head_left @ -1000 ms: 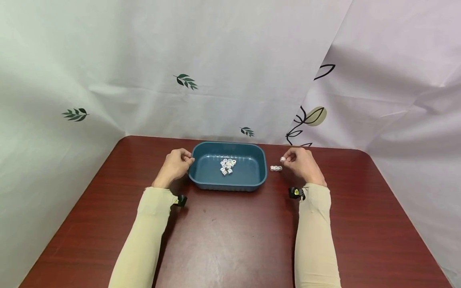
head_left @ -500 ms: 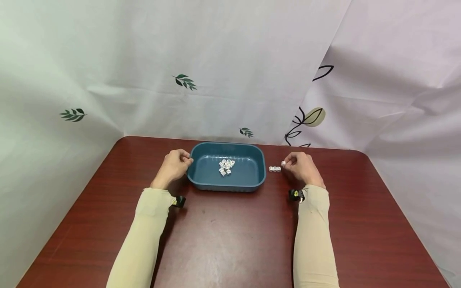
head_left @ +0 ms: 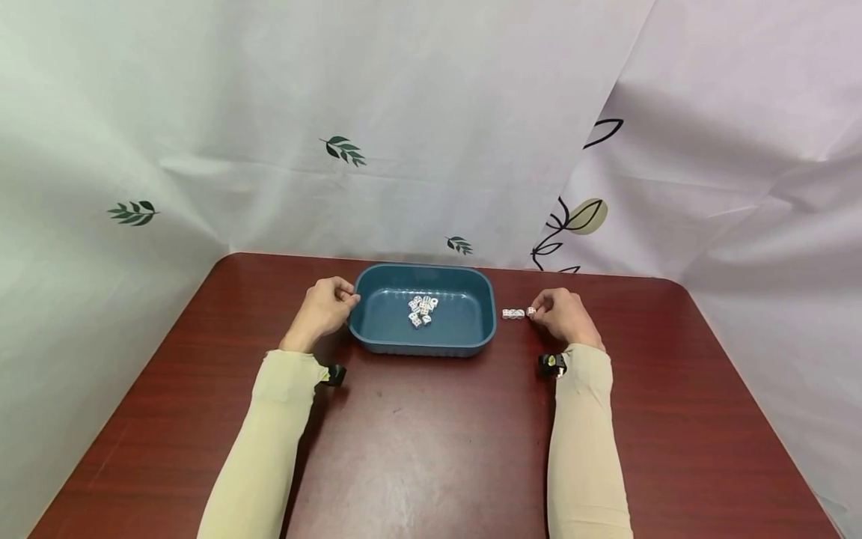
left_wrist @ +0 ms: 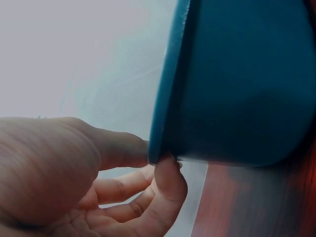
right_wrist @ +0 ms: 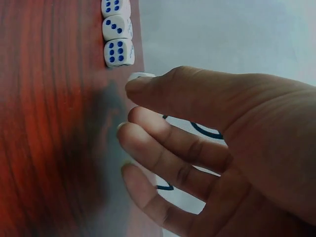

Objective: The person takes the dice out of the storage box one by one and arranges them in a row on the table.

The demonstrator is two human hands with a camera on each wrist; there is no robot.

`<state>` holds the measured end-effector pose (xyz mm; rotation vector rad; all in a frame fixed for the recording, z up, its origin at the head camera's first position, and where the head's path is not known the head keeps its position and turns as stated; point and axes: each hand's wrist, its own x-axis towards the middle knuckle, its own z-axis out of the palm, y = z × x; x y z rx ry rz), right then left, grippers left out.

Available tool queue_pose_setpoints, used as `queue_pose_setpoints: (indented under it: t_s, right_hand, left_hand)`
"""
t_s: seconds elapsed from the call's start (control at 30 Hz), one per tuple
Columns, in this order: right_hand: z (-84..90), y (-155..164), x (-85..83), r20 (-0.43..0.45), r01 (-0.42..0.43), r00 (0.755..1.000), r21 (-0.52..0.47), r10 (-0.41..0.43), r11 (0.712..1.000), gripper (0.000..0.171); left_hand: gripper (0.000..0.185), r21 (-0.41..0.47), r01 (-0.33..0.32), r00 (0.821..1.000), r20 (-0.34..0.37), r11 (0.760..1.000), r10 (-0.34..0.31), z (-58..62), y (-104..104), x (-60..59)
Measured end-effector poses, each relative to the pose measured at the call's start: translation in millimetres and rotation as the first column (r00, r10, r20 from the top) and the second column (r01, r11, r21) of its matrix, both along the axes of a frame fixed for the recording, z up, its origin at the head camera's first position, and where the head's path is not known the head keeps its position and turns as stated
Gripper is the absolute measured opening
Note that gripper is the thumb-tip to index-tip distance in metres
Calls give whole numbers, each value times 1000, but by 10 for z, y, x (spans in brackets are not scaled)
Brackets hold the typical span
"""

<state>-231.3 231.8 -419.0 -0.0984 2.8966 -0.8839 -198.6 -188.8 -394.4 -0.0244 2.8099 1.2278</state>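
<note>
In the head view a blue rectangular tray [head_left: 423, 349] stands on the table with a pile of white dice [head_left: 423, 308] inside. My left hand [head_left: 325, 311] pinches its left rim, thumb on one side and a finger on the other, as the left wrist view shows. Right of the tray, three dice [head_left: 513, 314] form a tight row on the tabletop. My right hand [head_left: 568, 318] pinches another die [head_left: 531, 311] just off the row's right end, with a small gap between. The thumb covers most of this die [right_wrist: 141, 75] in the right wrist view.
The dark red wooden table [head_left: 431, 449] ends at a pale leaf-printed curtain [head_left: 417, 150] along its back, with more fabric at both sides. A black wrist camera [head_left: 552, 364] sits on the right wrist, and another [head_left: 334, 375] on the left.
My right hand has lowered the pinched die from above the row to beside its right end, at about the row's level. The left hand keeps its hold on the tray.
</note>
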Motion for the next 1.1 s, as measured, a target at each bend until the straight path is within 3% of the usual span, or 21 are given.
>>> queue_pose_setpoints:
  t_s: [0.17, 1.1]
  right_hand:
    - [-44, -14, -18, 32, 1, 999, 11, -2, 1000, 6]
    - [-74, -34, -42, 6, -24, 1000, 0, 24, 1000, 9]
  left_hand:
    - [26, -6, 0, 1000, -3, 1000, 0, 5, -2, 5]
    - [26, 6, 3, 1000, 2, 1000, -3, 5, -4, 9]
